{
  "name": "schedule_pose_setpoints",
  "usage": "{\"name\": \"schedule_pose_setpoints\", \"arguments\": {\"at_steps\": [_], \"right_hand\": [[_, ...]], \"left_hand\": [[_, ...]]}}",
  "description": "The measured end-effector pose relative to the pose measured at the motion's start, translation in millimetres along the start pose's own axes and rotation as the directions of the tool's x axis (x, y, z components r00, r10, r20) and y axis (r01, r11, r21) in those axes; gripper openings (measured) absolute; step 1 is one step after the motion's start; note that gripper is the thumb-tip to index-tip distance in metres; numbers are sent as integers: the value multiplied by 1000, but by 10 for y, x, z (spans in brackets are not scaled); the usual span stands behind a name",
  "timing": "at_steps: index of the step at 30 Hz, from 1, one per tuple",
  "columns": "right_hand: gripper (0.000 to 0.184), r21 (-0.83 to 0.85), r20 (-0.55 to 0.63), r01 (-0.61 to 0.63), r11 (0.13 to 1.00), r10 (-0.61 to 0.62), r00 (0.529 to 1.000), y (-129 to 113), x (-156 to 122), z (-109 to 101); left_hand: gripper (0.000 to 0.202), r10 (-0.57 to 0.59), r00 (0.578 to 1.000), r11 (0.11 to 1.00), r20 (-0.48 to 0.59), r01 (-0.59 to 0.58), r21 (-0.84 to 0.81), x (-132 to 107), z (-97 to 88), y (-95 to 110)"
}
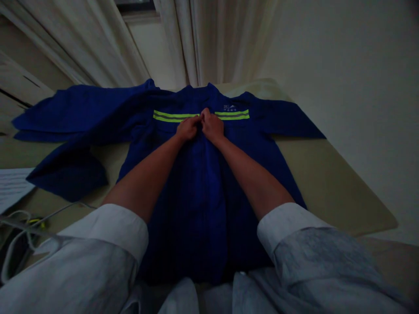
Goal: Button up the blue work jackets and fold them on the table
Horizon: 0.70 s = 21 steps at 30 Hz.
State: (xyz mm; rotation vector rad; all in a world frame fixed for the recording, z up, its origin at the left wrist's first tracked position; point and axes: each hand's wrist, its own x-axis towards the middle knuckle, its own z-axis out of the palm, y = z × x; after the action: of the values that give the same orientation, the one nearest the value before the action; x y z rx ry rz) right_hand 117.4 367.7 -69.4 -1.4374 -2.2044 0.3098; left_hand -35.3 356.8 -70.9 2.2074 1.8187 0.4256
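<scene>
A dark blue work jacket point(183, 187) lies spread front side up on the table, its collar at the far edge. Yellow-green reflective strips point(232, 115) with a grey line cross its chest, and a small white logo is printed above the right-hand strip. At the middle of the chest, on the front placket, my left hand point(189, 127) and my right hand point(212, 125) meet with fingertips pinched together. Both grip the jacket's front edge there. Any button or fastener between the fingers is hidden.
More blue cloth point(81, 107) lies folded at the left, partly under the jacket's sleeve. A printed paper point(15, 185) and white cables point(24, 226) are at the left edge. Beige curtains point(209, 39) hang behind the table point(343, 196), and a wall stands to the right.
</scene>
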Motion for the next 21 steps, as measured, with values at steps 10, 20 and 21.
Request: {"name": "schedule_pose_setpoints", "arguments": {"at_steps": [10,20,21], "right_hand": [[17,146,289,374,916,-401,869,-258,-1667,-812],[20,180,22,429,885,-440,898,-1037,-4272,-970],[17,235,-9,363,902,-371,929,-1020,-4269,-937]], "left_hand": [[61,118,992,991,42,-120,51,-11,48,64],[53,160,960,978,-232,-122,168,-385,-105,436],[53,155,957,979,-243,-116,169,-482,-141,521]]}}
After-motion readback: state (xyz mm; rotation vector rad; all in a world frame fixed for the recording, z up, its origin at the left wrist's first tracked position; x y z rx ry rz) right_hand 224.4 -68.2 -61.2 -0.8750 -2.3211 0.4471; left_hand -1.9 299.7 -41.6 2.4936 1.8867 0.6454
